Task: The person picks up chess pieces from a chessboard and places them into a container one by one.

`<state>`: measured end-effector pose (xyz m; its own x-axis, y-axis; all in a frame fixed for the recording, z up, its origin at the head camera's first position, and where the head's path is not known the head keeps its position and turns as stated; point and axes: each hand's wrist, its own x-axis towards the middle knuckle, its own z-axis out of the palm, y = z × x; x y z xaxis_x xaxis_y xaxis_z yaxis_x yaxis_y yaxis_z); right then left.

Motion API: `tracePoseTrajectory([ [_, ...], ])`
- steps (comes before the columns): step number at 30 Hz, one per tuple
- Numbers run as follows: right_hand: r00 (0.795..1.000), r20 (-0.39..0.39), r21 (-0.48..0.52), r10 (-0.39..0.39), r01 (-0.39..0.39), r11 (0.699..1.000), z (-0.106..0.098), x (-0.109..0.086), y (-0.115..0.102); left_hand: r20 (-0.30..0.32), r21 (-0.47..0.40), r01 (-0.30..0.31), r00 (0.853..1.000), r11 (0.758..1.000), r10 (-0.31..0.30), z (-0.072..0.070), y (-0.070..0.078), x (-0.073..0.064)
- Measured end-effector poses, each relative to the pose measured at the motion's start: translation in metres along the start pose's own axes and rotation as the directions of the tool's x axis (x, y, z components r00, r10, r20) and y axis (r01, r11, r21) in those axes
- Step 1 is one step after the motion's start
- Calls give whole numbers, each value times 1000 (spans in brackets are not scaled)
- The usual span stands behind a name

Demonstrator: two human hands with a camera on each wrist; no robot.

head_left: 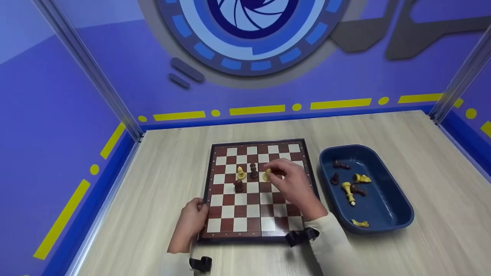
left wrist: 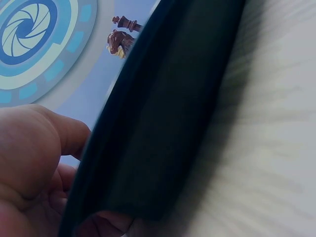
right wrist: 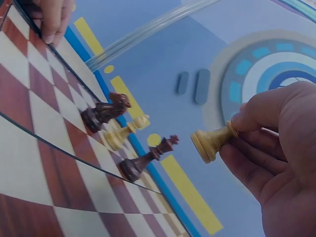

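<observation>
My right hand (head_left: 293,182) pinches a light chess piece (right wrist: 211,142) by its upper part, between thumb and fingers. Its top is hidden by the fingers, and its flared base hangs over the right-middle of the chessboard (head_left: 241,225). Left of it stand a dark king (head_left: 253,171), a light bishop (head_left: 240,173) and, nearer to me, a dark knight (head_left: 238,186). At the board's left edge my left hand (head_left: 192,216) grips the rim; in the left wrist view its thumb (left wrist: 69,133) lies along the edge while fingers show beneath.
Right of the board sits a blue tray (head_left: 401,207) with several light and dark pieces lying in it, among them a light king (head_left: 348,193). A blue printed wall (head_left: 268,90) closes off the back of the wooden table (head_left: 165,161), with further panels at the sides.
</observation>
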<state>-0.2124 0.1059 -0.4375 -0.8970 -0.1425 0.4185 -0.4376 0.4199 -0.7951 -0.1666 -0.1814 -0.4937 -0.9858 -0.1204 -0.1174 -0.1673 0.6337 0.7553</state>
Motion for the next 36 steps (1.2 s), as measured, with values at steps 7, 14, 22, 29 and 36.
tracePoseTrajectory([
  [7,999,-36,0,2,-2,1000,-11,1,0,-4,5,-11,1000,1000,11,-1,0,0],
  [14,998,-57,-4,11,-11,1000,-19,3,-2,-2,2,-8,1000,1000,8,0,0,1],
  [22,998,-60,9,18,-18,1000,-28,4,-4,-3,-3,1,1000,1000,-1,0,0,0],
  [29,997,-76,38,25,-22,999,-37,4,-5,0,3,-12,1000,1000,12,0,0,0],
  [36,994,-90,-26,56,-59,998,-47,3,-5,-6,6,-10,1000,1000,10,0,0,0],
])
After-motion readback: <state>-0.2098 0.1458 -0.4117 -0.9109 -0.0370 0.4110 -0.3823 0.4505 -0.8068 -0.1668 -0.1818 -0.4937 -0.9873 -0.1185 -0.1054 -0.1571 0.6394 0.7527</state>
